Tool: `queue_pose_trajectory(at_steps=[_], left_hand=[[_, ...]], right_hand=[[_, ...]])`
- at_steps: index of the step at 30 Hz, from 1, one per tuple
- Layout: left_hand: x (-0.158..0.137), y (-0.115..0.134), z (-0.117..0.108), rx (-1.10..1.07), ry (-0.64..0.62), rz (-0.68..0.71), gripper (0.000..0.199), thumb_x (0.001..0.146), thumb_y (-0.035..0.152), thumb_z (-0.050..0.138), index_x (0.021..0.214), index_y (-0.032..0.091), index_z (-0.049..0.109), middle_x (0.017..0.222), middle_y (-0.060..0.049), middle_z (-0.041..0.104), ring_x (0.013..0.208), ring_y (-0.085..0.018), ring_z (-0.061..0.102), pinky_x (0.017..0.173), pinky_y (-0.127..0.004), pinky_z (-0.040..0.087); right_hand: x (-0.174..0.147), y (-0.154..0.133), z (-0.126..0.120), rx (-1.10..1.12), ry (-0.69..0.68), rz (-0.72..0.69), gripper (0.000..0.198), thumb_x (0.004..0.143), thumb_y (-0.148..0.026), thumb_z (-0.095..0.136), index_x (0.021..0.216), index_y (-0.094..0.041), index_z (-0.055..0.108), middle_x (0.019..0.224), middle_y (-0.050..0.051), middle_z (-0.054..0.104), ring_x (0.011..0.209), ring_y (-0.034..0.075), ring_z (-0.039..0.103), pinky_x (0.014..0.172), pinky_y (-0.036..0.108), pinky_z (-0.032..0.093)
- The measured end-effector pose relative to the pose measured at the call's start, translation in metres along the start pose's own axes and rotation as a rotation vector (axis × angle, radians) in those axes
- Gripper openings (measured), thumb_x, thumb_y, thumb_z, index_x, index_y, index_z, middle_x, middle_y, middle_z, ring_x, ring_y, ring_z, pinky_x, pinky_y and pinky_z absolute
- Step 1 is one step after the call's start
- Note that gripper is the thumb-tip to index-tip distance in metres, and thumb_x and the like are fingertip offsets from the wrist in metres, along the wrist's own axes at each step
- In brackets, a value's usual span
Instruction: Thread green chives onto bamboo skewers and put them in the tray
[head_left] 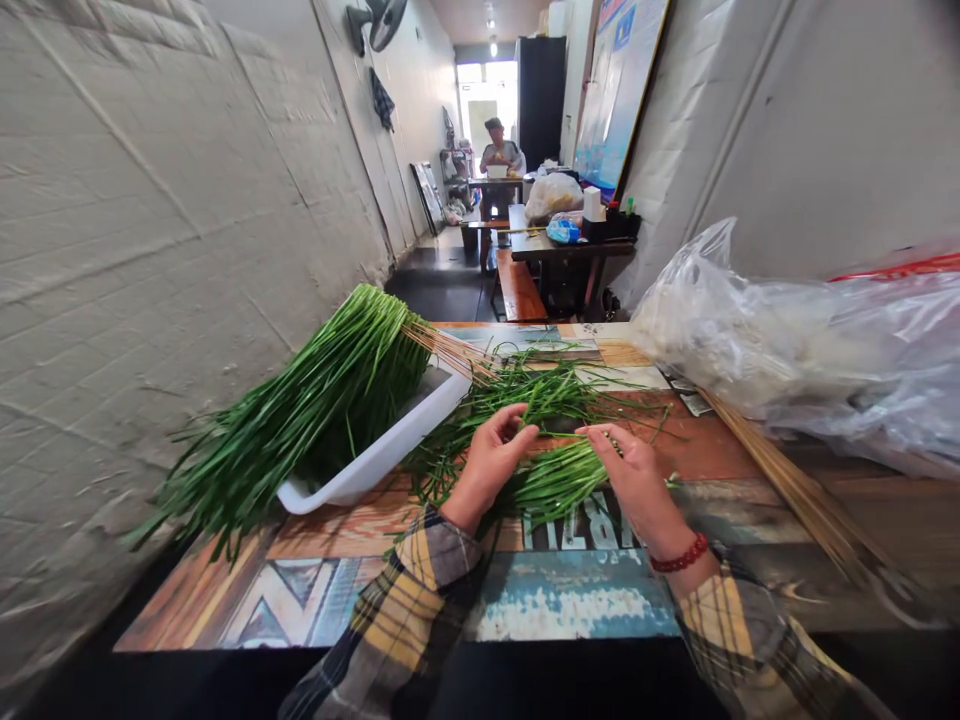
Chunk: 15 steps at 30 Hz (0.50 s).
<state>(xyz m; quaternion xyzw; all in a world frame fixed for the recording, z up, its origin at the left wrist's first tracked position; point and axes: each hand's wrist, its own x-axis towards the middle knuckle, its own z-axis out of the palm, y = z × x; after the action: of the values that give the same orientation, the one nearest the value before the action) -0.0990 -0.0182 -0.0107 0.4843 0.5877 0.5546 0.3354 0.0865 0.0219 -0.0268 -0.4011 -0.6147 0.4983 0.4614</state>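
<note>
My left hand (491,460) is closed in a pinch over the pile of chives. Opposite it, my right hand (637,480), with a red bead bracelet at the wrist, pinches too. A thin green chive stem (559,433) stretches between the fingertips of both hands. Under and in front of them lies a bunch of cut chives (559,480), with looser chives (540,385) spread behind. To the left, a big stack of long chives (337,380) threaded on bamboo skewers (450,350) rests on a white plastic tray (375,475).
Bare bamboo skewers (780,480) lie on the patterned table (315,545) at the right, beside a large clear plastic bag (787,340). A white wall (150,200) runs along the left. Farther off, a person (501,150) sits at another table, past a wooden bench (519,285).
</note>
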Motion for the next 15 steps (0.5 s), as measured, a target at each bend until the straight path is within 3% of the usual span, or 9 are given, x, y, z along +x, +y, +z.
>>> queue_pose_trajectory(at_steps=[3, 5, 7, 9, 12, 15], left_hand=[[0.002, 0.003, -0.004, 0.195, 0.278, 0.149, 0.042, 0.077, 0.027, 0.063, 0.118, 0.018, 0.057, 0.102, -0.007, 0.059, 0.091, -0.018, 0.054, 0.076, -0.027, 0.043], [0.0, 0.01, -0.003, 0.312, 0.322, 0.29, 0.033, 0.08, 0.023, 0.06, 0.112, 0.02, 0.06, 0.106, -0.008, 0.059, 0.099, -0.02, 0.053, 0.085, -0.031, 0.042], [-0.004, 0.016, 0.002, 0.346, 0.211, 0.405, 0.021, 0.082, 0.022, 0.056, 0.101, 0.019, 0.065, 0.101, -0.008, 0.061, 0.099, -0.02, 0.054, 0.089, -0.031, 0.041], [-0.009, 0.02, 0.01, 0.316, 0.029, 0.437, 0.016, 0.084, 0.021, 0.054, 0.093, 0.019, 0.067, 0.094, -0.007, 0.063, 0.093, -0.018, 0.057, 0.085, -0.03, 0.043], [-0.014, 0.022, 0.019, 0.276, -0.194, 0.351, 0.017, 0.084, 0.024, 0.055, 0.089, 0.018, 0.07, 0.089, -0.007, 0.066, 0.085, -0.018, 0.06, 0.077, -0.027, 0.045], [-0.016, 0.021, 0.022, 0.232, -0.285, 0.221, 0.019, 0.083, 0.029, 0.058, 0.088, 0.016, 0.071, 0.087, -0.007, 0.07, 0.082, -0.018, 0.062, 0.075, -0.027, 0.046]], right_hand=[[-0.007, 0.005, 0.001, 0.006, 0.025, 0.023, 0.044, 0.082, -0.056, 0.055, 0.093, -0.016, 0.069, 0.08, 0.005, 0.07, 0.069, 0.019, 0.062, 0.062, 0.028, 0.047], [-0.013, 0.006, 0.002, 0.005, 0.026, 0.038, 0.042, 0.083, -0.055, 0.054, 0.093, -0.017, 0.068, 0.081, 0.005, 0.071, 0.071, 0.019, 0.062, 0.063, 0.028, 0.047], [-0.017, 0.005, 0.003, -0.009, 0.002, 0.041, 0.04, 0.084, -0.054, 0.053, 0.093, -0.017, 0.068, 0.082, 0.005, 0.071, 0.073, 0.019, 0.063, 0.065, 0.028, 0.048], [-0.021, 0.002, 0.004, -0.034, -0.022, 0.024, 0.039, 0.085, -0.053, 0.053, 0.093, -0.017, 0.068, 0.083, 0.005, 0.071, 0.074, 0.02, 0.064, 0.065, 0.028, 0.048], [-0.022, 0.0, 0.005, -0.059, -0.022, -0.016, 0.038, 0.085, -0.051, 0.053, 0.092, -0.017, 0.068, 0.084, 0.005, 0.071, 0.076, 0.02, 0.064, 0.066, 0.028, 0.048], [-0.022, -0.001, 0.004, -0.101, -0.005, -0.045, 0.036, 0.085, -0.05, 0.053, 0.09, -0.018, 0.068, 0.086, 0.005, 0.071, 0.078, 0.02, 0.065, 0.068, 0.028, 0.049]])
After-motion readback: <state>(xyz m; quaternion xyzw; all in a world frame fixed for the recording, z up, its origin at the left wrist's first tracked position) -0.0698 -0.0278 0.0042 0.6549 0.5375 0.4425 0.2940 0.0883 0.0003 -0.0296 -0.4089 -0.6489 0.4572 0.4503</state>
